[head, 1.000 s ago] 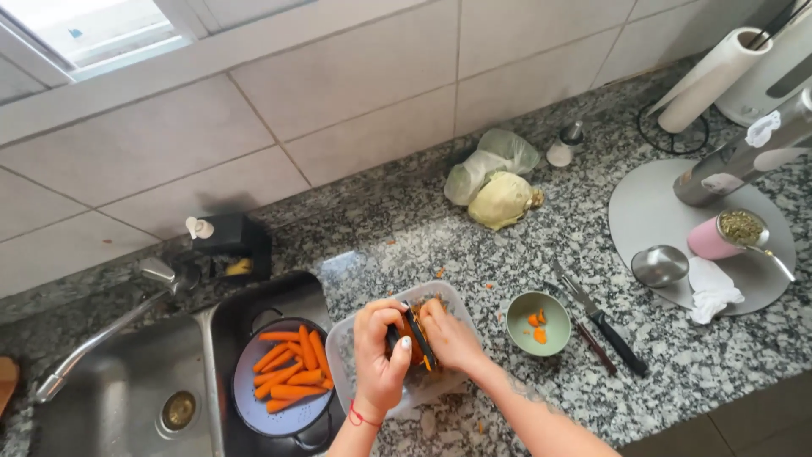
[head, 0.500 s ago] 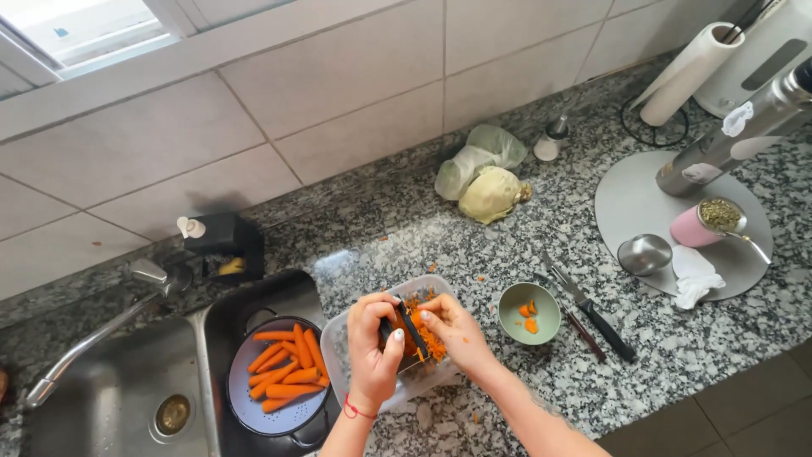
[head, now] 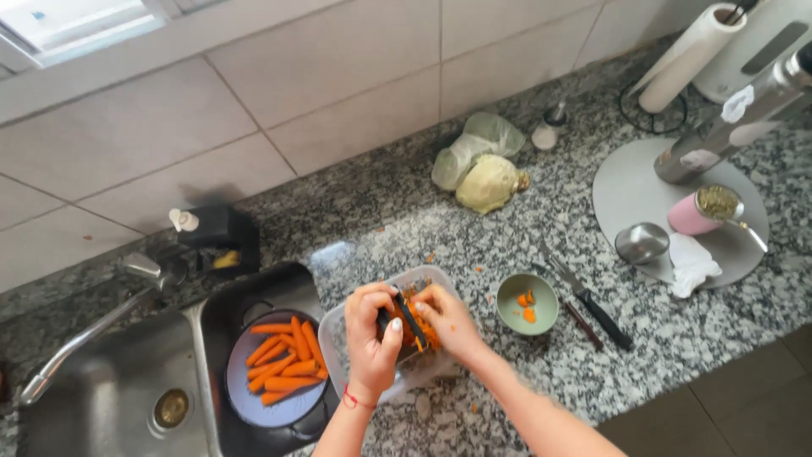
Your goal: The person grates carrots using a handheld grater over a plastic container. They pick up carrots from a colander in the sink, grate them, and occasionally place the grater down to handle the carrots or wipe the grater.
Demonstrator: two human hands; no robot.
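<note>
The left hand (head: 370,338) grips a black flat grater (head: 409,318); the right hand (head: 448,320) pinches an orange carrot piece (head: 425,326) against it, over the clear plastic tub (head: 355,338) on the desk (head: 507,254). Fingertips near the blade risk a nick; shreds may scatter beside the tub.

The one camera sits on my head and looks steeply down and a little forward over the granite surface (head: 507,245), taking in the tiled wall (head: 338,93) at the top of the view. It stands well above the work, so my left hand (head: 372,338) and right hand (head: 448,322) show small, low in the middle. The sink (head: 110,398) falls at the lower left, the paper roll (head: 689,55) at the upper right.
</note>
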